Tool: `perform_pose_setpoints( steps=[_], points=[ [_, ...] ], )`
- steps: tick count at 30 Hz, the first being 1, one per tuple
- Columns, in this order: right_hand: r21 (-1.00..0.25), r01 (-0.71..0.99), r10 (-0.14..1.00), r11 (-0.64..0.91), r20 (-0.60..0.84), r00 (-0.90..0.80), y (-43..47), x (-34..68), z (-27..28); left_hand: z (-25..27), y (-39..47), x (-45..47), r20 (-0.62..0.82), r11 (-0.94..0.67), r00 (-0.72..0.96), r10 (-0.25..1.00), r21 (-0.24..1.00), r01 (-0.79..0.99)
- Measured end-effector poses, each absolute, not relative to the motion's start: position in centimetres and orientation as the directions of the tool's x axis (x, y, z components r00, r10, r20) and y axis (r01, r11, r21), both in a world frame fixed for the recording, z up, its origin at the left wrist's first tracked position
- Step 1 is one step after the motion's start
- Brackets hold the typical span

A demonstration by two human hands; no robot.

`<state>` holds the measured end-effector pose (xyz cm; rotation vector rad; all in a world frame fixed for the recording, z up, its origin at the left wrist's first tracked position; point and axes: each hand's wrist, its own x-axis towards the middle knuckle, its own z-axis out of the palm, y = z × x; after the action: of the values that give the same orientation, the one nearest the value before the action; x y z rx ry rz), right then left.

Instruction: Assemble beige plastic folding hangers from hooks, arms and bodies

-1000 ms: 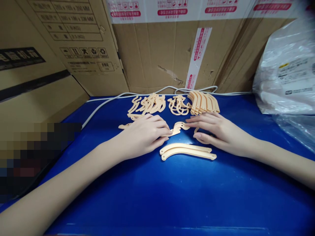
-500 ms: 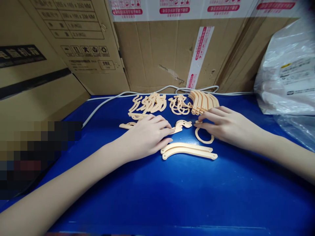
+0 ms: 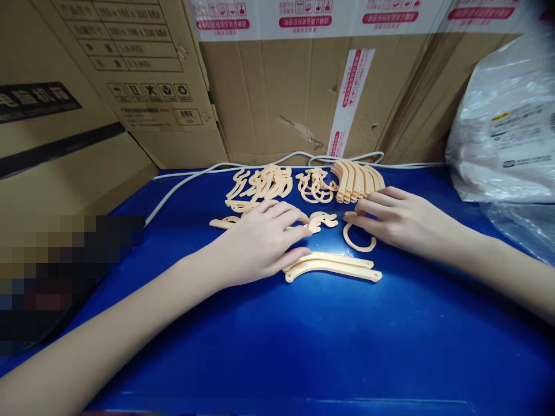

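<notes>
My left hand (image 3: 273,240) is open, palm down, over a pale wooden cutout with a curled head (image 3: 323,221); its fingertips reach that piece's left part. The thumb lies over the left end of two curved wooden strips (image 3: 333,267), placed side by side. My right hand (image 3: 392,216) has its fingers apart at the top of a hook-shaped wooden piece (image 3: 361,248), touching or just above it. Left of my left hand, a flat wooden piece (image 3: 223,223) is partly covered by it.
Behind my hands lie a heap of wavy wooden pieces (image 3: 271,182), a pile of hook pieces (image 3: 315,188) and a row of curved strips (image 3: 358,180). A white cable (image 3: 177,184) runs along the back. Cardboard boxes (image 3: 277,98) and a plastic bag (image 3: 503,127) border the blue table (image 3: 321,341).
My left hand has moved slightly right, its thumb now overlapping the strips' left end. My right fingers have shifted slightly right and back from the hook-shaped piece, which stays in place.
</notes>
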<state>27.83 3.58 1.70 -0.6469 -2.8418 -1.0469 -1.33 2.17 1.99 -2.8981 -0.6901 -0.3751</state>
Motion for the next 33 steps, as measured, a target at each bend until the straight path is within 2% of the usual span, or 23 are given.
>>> perform_pose_setpoints(
  steps=[5,10,14,16,18,21,23,27,30,33],
  points=[
    [0.624,0.386,0.355,0.68,0.181,-0.917,3.7,27.9,1.8,2.5,1.2,-0.9,0.243,-0.908,0.886,0.395,-0.041,0.416],
    [0.508,0.506,0.403,0.697,0.307,-0.862,3.8,27.7,1.4,2.4,0.8,-0.9,0.143,-0.904,0.893,0.427,0.053,0.423],
    [0.25,0.606,0.471,0.755,0.436,-0.767,3.3,27.3,1.2,2.1,0.9,-0.9,0.105,-0.903,0.898,0.427,0.097,0.418],
    [0.056,0.632,0.541,0.773,0.462,-0.703,2.8,26.9,1.2,1.8,0.9,-0.7,0.12,-0.9,0.893,0.434,0.109,0.423],
    [-0.19,0.62,0.628,0.761,0.457,-0.63,2.3,26.3,1.2,1.6,0.9,-0.4,0.139,-0.892,0.883,0.448,0.133,0.432],
    [-0.552,0.534,0.764,0.641,0.389,-0.515,1.7,25.3,1.2,1.4,0.6,0.0,0.152,-0.882,0.874,0.462,0.183,0.434],
    [-0.708,0.468,0.831,0.53,0.322,-0.454,1.5,24.8,1.0,1.3,0.5,0.3,0.159,-0.875,0.867,0.472,0.208,0.438],
    [-0.865,0.365,0.903,0.343,0.198,-0.38,1.6,24.2,0.5,1.2,0.1,0.6,0.186,-0.863,0.846,0.499,0.198,0.466],
    [-0.905,0.336,0.928,0.262,0.141,-0.345,1.7,24.2,0.2,1.2,-0.1,0.7,0.178,-0.859,0.842,0.51,0.153,0.488],
    [-0.911,0.333,0.935,0.243,0.129,-0.329,1.8,24.2,0.0,1.2,-0.2,0.7,0.15,-0.856,0.842,0.518,0.107,0.507]
  ],
)
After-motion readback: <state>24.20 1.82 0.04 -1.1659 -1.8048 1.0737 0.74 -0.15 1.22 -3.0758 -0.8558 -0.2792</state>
